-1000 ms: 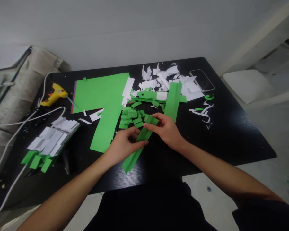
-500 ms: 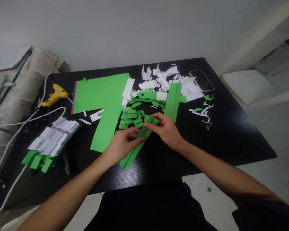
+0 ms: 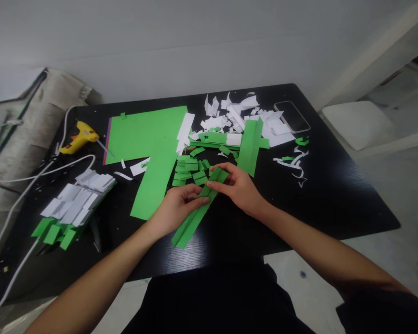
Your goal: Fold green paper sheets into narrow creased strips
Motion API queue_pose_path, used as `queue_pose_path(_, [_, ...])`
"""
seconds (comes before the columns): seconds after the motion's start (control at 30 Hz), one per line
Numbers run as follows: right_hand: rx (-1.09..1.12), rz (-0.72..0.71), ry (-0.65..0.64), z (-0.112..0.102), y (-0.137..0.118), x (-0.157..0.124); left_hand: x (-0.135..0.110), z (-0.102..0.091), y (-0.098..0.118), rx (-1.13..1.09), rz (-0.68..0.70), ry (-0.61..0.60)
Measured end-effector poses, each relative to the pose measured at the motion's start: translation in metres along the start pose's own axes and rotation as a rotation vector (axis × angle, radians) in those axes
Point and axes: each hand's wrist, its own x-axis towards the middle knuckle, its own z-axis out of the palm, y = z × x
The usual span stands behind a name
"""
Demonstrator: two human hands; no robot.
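Note:
Both hands pinch one long folded green paper strip (image 3: 191, 222) that slants from lower left to upper right over the black table (image 3: 334, 195). My left hand (image 3: 176, 208) grips its middle with thumb and fingers closed. My right hand (image 3: 238, 185) holds the upper end, fingers pressed on the fold. Just beyond the hands lies a pile of small green paper pieces (image 3: 190, 169).
A large green sheet (image 3: 142, 134) lies at centre left. A yellow glue gun (image 3: 78, 138) with a white cord (image 3: 31, 174) rests at far left. White and green cut strips (image 3: 73, 204) sit near left. White scraps (image 3: 230, 116), another green strip (image 3: 251, 146) and a phone (image 3: 292, 116) lie behind.
The strip has turned slightly in my hands and its lower end has shifted a little left. My left fingers have slid along the fold. Both hands stay closed on it.

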Motion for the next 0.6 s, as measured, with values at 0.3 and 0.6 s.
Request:
queue_pose_path(0.3, [-0.036,-0.011,0.015,0.0011,-0.001,-0.0017,-0.0014,-0.0005,0.0023,0.013,0.01,-0.032])
queue_pose_path(0.6, [-0.026,-0.007,0.013,0.0005,0.0009,-0.0017,-0.0014,-0.0002,0.0029,-0.036,-0.033,-0.063])
